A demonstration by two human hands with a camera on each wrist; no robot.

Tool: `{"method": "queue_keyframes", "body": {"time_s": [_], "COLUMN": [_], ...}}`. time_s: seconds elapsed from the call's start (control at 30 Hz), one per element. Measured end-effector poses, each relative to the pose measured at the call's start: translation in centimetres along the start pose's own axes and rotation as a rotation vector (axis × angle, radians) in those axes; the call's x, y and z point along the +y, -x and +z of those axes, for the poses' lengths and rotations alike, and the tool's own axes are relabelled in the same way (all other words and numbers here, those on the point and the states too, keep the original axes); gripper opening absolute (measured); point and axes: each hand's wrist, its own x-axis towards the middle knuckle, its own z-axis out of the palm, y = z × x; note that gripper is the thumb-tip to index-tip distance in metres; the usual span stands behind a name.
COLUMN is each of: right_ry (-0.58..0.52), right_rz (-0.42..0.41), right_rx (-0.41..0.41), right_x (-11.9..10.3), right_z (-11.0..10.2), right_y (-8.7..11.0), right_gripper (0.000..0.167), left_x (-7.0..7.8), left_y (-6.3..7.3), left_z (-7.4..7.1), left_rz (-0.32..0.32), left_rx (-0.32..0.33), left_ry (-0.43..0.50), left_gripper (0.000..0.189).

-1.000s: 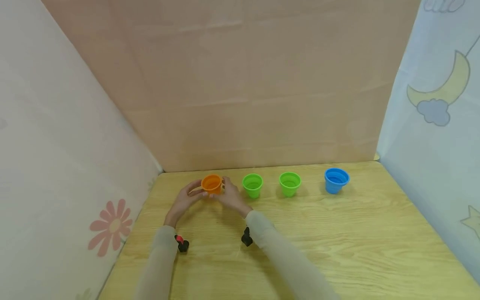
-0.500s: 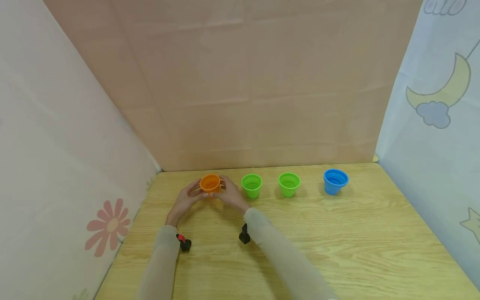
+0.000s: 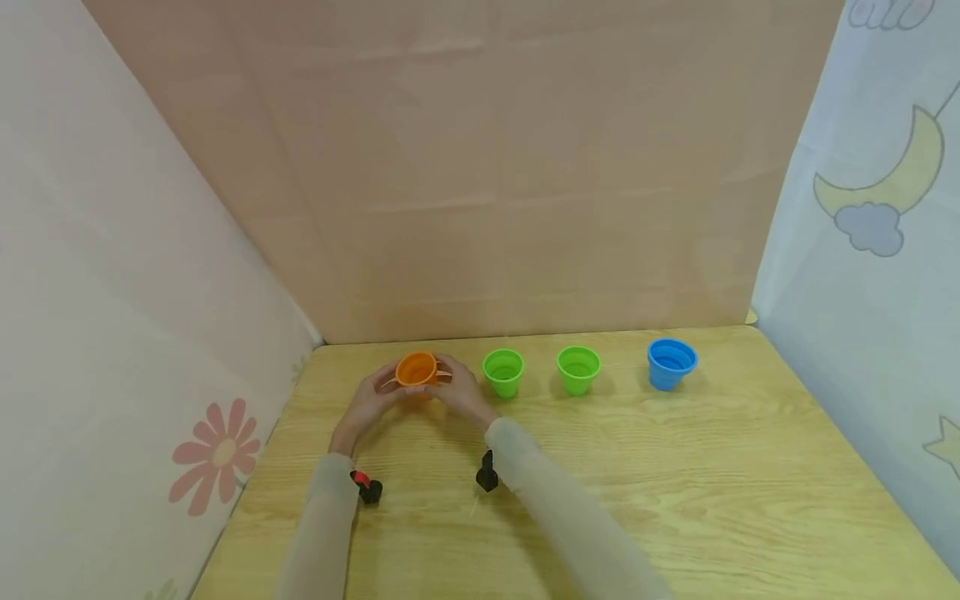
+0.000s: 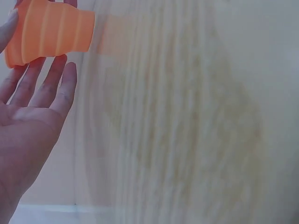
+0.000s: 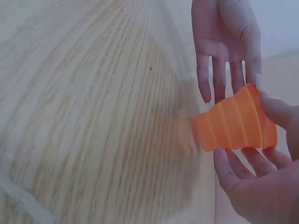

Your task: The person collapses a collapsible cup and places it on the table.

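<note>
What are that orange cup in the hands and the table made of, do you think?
The orange, tapered, ribbed cup looks like matte silicone or soft plastic: its wall is one even colour, stepped in rings; the look cannot settle which. The flat, pale yellow-brown, wood-grained table seems to be wood or printed laminate, slightly glossy: long grain lines, with a faint orange reflection.

Even, moderate light in head view, soft shadow beside the right sleeve (image 3: 573,517) on the table (image 3: 735,475); wrist views paler, hazy, left one blurred, both showing a faint reflection of the orange cup (image 5: 233,125).
</note>
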Motion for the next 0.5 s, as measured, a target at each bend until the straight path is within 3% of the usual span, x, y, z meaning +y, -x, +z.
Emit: {"method": "queue_keyframes", "body": {"time_s": [0.33, 0.5], "right_ry": [0.017, 0.046], "right_rz": [-0.025, -0.068], "right_rx": [-0.001, 0.011], "right_x": [-0.9, -1.7], "right_z": [-0.8, -1.5], "right_y": [1.7, 3.1], "right_gripper": [0.060, 0.057], "left_x": [1.3, 2.6], "left_y": [1.5, 2.5], "left_z": [0.3, 0.9], "left_rz": [0.054, 0.067], "left_rx": [-0.008, 0.018], "left_ry": [-0.051, -0.066], "left_gripper": [0.061, 0.059]}}
